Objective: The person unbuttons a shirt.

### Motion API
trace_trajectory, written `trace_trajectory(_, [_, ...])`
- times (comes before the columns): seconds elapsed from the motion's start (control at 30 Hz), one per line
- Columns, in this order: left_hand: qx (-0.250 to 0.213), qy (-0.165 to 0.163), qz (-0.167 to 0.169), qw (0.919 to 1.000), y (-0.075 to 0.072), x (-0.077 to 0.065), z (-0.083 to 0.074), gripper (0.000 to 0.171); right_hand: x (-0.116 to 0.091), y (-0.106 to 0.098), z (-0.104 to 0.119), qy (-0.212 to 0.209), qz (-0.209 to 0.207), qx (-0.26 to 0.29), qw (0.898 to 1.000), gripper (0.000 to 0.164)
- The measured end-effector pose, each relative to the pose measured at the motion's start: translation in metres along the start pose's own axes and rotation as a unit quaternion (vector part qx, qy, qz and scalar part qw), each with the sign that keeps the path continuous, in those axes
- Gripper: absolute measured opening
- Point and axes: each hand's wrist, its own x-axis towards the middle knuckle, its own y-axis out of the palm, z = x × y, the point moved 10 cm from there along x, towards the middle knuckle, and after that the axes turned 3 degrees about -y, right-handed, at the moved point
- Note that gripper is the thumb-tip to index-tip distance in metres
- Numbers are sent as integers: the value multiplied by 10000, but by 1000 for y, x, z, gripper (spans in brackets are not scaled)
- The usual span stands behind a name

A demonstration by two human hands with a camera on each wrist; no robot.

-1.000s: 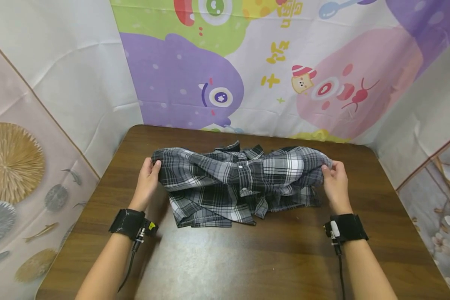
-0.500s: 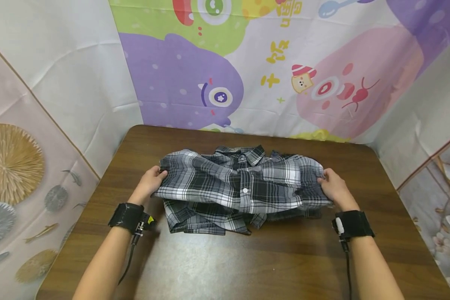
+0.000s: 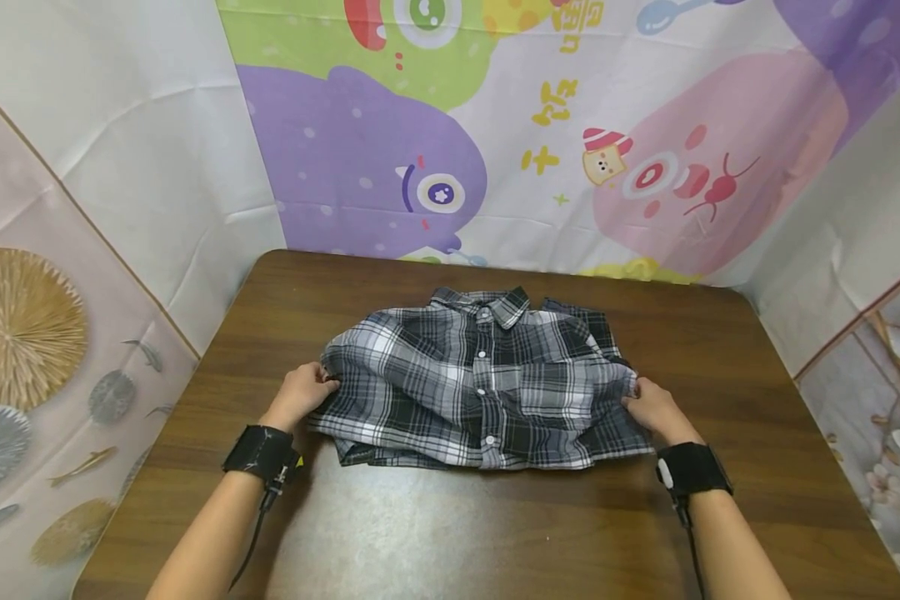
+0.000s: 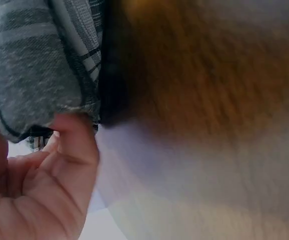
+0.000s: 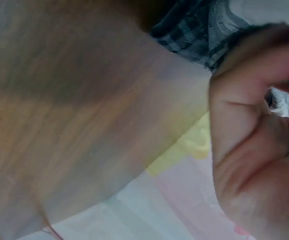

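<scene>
A grey, black and white plaid button-up shirt (image 3: 427, 383) lies front side up across the table, its collar toward the far edge. White buttons run down its middle, and a chest pocket shows on the right. My left hand (image 3: 300, 396) pinches the shirt's left side. In the left wrist view, the thumb and fingers of that left hand (image 4: 49, 175) grip a folded cloth edge. My right hand (image 3: 654, 408) pinches the opposite side. Close up in the right wrist view, part of the right hand (image 5: 259, 130) covers the cloth it holds.
The brown wooden table (image 3: 450, 533) has rounded far corners. Behind it hangs a cartoon-print cloth (image 3: 360, 158), with pale patterned panels at both sides. Each wrist wears a black strap (image 3: 258, 452) with a small camera and cable.
Both hands have drawn the shirt's lower part toward the near edge and lowered it. The bunched front now lies flatter, showing collar, buttons and pocket, and covers most of the layer underneath.
</scene>
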Motion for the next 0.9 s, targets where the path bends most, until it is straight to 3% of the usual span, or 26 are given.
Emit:
trace_trajectory(0.3, [-423, 309, 110, 9986, -7, -23, 11, 36, -27, -4, -16, 41, 280, 780, 9966, 58])
trace_trajectory(0.47, [-370, 859, -207, 9954, -15, -44, 18, 32, -49, 10, -27, -111, 777, 1125, 9905, 63])
trace_trajectory(0.63, [-304, 1228, 151, 9918, -4, -63, 19, 50, -60, 26, -27, -599, 972, 1429, 9831, 62])
trace_trajectory(0.73, [-332, 1302, 96, 9909, 0, -65, 14, 48, -58, 29, -23, -817, 637, 1291, 9862, 58])
trace_trajectory(0.83, [-299, 1305, -387, 9902, -4, -61, 8, 37, -56, 23, -21, -931, -108, 745, 9928, 44])
trace_trajectory(0.9, [-339, 1277, -724, 9886, -8, -58, 3, 30, -56, 14, -17, -1055, -777, 353, 9908, 31])
